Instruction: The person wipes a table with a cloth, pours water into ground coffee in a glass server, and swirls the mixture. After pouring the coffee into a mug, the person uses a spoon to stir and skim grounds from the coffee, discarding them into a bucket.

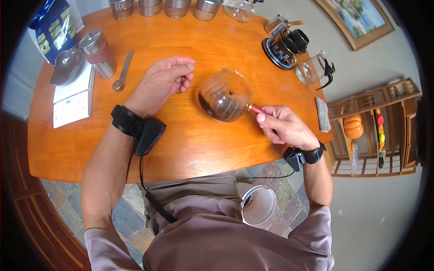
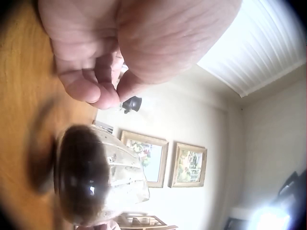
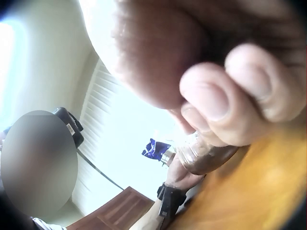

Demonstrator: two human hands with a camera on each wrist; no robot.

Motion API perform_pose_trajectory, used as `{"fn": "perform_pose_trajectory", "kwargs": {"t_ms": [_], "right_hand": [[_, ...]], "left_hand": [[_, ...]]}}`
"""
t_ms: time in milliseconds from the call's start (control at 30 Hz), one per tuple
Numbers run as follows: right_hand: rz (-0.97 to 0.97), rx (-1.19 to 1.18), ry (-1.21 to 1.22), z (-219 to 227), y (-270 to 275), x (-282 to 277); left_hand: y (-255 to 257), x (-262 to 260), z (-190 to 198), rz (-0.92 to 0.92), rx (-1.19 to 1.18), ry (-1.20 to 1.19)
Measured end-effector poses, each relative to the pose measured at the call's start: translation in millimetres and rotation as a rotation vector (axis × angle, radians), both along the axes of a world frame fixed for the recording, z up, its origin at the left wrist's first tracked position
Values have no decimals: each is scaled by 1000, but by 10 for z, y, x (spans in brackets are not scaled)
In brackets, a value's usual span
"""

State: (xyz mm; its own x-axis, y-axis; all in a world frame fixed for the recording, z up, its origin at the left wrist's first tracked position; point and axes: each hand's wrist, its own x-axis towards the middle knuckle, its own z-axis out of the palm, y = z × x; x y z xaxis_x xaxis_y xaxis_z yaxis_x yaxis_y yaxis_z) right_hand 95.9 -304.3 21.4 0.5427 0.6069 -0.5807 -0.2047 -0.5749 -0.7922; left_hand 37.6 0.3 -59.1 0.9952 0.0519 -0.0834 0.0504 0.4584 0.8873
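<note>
A round glass pitcher (image 1: 224,101) with a red handle (image 1: 258,109) stands at the middle of the table (image 1: 194,151), its base close over the wood. Dark brown liquid (image 2: 81,175) fills its lower part. My right hand (image 1: 287,124) grips the handle, thumb along the top and the other fingers curled beneath. To the left of the pitcher, my left hand (image 1: 162,83) is held with its fingers loosely bent and nothing in them. A gap separates it from the glass. In the right wrist view, curled fingers (image 3: 211,98) hide most of the handle.
A white scale (image 1: 72,106), a measuring spoon (image 1: 124,74) and a steel grinder (image 1: 98,54) are at left. Several metal canisters (image 1: 177,7) line the far edge. A black dripper (image 1: 287,47), a glass server (image 1: 312,70) and a grey cloth (image 1: 323,114) are at right.
</note>
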Motion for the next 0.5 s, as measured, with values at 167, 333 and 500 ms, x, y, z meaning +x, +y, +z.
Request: {"fn": "perform_pose_trajectory", "kwargs": {"t_ms": [167, 333, 500], "right_hand": [[-53, 3, -16, -8, -54, -65], [-56, 156, 78, -134, 46, 36], [-82, 91, 68, -145, -94, -110]], "left_hand": [[45, -8, -27, 0, -23, -13], [18, -6, -5, 19, -10, 5], [63, -6, -36, -1, -37, -12]]}}
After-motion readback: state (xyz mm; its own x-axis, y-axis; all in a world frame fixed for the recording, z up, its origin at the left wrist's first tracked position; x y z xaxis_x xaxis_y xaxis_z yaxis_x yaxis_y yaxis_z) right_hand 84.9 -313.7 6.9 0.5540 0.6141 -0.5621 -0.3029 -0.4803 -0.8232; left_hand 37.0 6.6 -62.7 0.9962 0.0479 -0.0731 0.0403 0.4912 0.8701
